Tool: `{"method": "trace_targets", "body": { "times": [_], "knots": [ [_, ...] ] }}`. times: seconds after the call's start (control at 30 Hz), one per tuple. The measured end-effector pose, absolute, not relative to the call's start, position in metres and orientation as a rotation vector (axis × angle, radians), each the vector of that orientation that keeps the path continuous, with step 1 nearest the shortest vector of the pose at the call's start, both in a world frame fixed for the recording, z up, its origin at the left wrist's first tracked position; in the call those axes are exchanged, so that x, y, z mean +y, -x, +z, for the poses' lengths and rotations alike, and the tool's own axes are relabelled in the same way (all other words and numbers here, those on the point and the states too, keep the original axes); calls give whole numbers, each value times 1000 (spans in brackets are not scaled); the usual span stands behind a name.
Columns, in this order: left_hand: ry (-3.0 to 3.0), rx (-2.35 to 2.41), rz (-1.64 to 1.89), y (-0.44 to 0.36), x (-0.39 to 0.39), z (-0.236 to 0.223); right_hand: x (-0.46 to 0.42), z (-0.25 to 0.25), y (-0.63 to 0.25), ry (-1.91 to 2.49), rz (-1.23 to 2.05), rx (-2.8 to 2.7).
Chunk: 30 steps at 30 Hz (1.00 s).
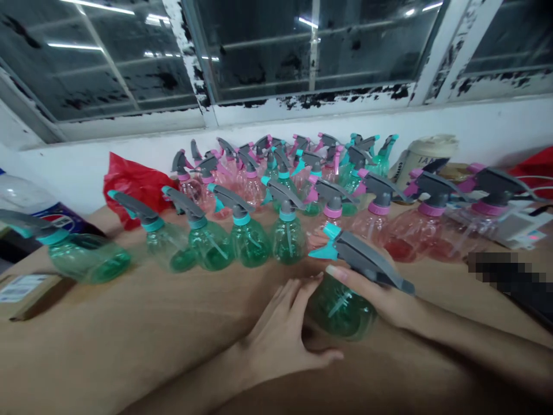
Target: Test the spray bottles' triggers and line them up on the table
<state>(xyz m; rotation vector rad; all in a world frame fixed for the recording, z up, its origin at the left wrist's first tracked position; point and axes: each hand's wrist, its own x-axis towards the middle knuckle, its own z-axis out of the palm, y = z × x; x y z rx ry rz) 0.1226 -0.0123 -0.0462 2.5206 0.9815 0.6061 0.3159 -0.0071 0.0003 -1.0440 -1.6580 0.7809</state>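
My right hand [380, 294] is closed round the neck of a green spray bottle [345, 317] with a grey and turquoise trigger head. The bottle leans a little, and green liquid seems to sit inside it. Beside it, my left hand [287, 328] is open, thumb apart from the fingers; its fingertips are close to the bottle, and I cannot tell whether they touch. Just beyond stand a green spray bottle [288, 239] and, farther left, another green spray bottle [250, 245]. A pink spray bottle [404, 236] with a pink-collared head stands to the right.
Several more pink and green spray bottles crowd the back of the wooden table [173, 334]. A red plastic bag [133, 184] and a soft-drink bottle [38, 199] are at the left, above a small cardboard box [30, 294]. A cream-coloured container [425, 155] stands by the wall.
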Motion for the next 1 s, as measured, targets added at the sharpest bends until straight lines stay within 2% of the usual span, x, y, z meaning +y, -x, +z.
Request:
{"method": "trace_targets", "body": {
  "times": [0.2,0.4,0.57,0.7,0.83,1.0],
  "knots": [
    [-2442,1072,794,-118,-17,-31,-7,2,-279,931,746,-1630],
    [-2389,1212,963,-81,-32,-30,-8,7,-221,762,777,-1687],
    [-2394,1408,1114,-34,-52,-29,-5,11,-165,577,756,-1800],
    [-2284,1555,1059,15,-65,-29,5,22,-133,398,690,-2016],
    [-2152,1794,1283,71,-69,-29,20,43,-118,413,624,-2086],
    [-2214,1900,1307,126,-52,-25,47,72,-102,521,333,-2061]
  ]
}}
